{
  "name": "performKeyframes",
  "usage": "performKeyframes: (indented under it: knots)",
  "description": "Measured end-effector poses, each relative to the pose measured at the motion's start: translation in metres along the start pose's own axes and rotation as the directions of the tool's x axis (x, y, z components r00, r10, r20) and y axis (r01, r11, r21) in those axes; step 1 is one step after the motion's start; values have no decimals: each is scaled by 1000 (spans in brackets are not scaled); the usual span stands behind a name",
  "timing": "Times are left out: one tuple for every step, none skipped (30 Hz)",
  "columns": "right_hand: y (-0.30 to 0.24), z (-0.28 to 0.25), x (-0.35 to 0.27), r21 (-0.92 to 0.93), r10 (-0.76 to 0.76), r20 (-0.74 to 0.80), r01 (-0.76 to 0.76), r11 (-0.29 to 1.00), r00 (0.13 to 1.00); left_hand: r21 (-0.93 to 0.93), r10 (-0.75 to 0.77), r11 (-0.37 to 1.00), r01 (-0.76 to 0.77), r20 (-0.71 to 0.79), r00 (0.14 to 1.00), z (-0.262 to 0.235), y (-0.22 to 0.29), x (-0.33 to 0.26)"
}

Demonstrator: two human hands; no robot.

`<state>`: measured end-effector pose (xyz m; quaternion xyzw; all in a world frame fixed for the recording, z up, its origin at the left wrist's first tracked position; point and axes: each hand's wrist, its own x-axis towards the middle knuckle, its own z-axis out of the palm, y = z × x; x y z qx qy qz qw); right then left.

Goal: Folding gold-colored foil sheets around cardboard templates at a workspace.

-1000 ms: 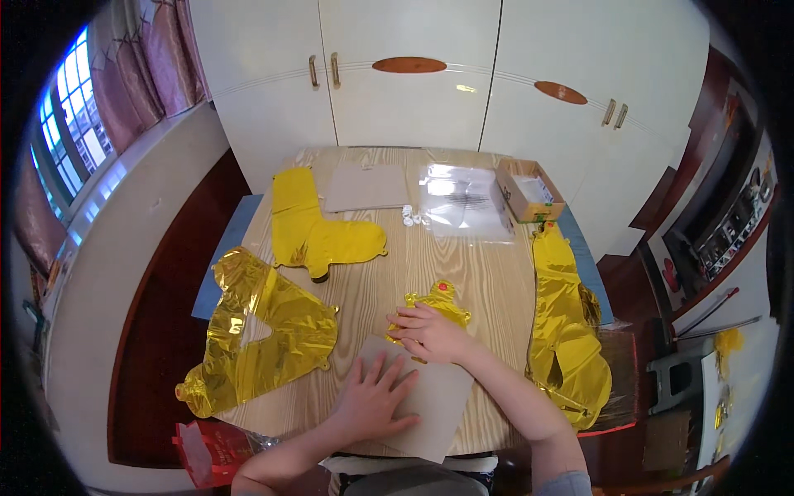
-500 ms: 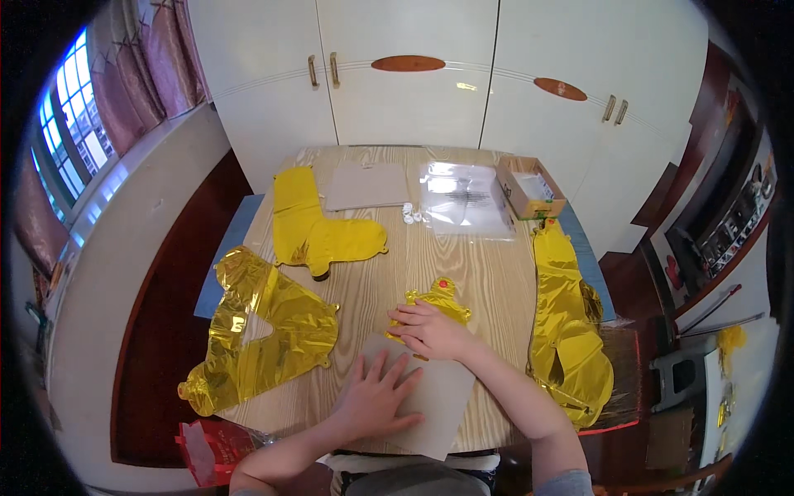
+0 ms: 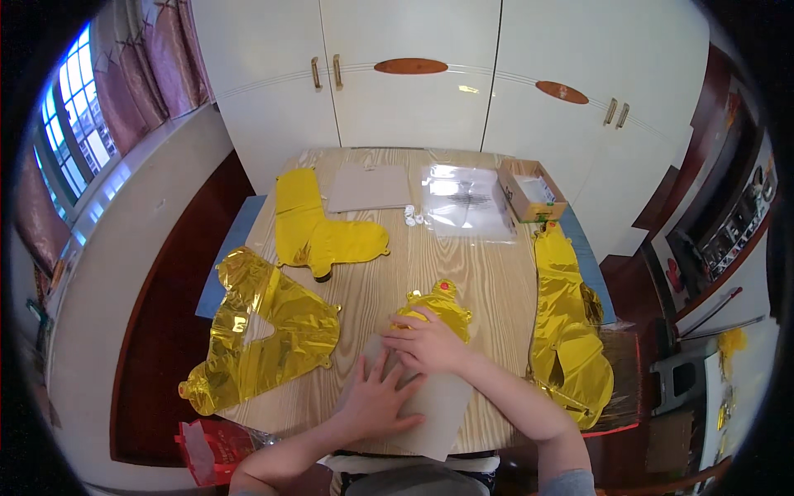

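Note:
My left hand (image 3: 378, 398) lies flat with spread fingers on a beige cardboard sheet (image 3: 438, 407) at the near edge of the wooden table (image 3: 430, 264). My right hand (image 3: 430, 343) rests on the sheet's far edge, its fingers touching a small folded gold foil balloon (image 3: 438, 306) with a red spot. I cannot see whether the right fingers pinch the balloon.
A flat yellow foil balloon (image 3: 318, 231) and a larger gold one (image 3: 269, 326) lie at left. Another gold balloon (image 3: 566, 318) hangs over the right edge. At the far side are a cardboard sheet (image 3: 368, 186), clear plastic bags (image 3: 467, 198) and an open small box (image 3: 531, 190). A red bag (image 3: 211, 446) sits below left.

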<state>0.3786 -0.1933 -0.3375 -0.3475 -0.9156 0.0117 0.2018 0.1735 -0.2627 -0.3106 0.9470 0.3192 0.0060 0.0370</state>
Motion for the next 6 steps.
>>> performKeyframes:
  knots:
    - [-1, 2, 0, -22, 25, -23, -26, 999, 999, -3, 2, 1000, -2, 2, 1000, 0, 0, 0]
    - [-3, 3, -1, -44, 50, -47, -52, 998, 998, -7, 5, 1000, -5, 4, 1000, 1, 0, 1]
    - [-4, 6, 0, -61, 81, -47, -84, 995, 996, -9, 4, 1000, -4, 8, 1000, 0, 0, 0]
    - [-4, 8, 1, -78, 112, -47, -116, 990, 993, 0, 2, 1000, -2, 16, 1000, 0, -1, 0]
    - [-5, 9, 3, -96, 144, -48, -148, 984, 988, 8, 1, 1000, -1, 24, 1000, 0, -1, 1]
    - [-6, 11, 1, -91, 148, -45, -151, 984, 988, 15, 1, 1000, -1, 33, 999, -1, -1, 1]
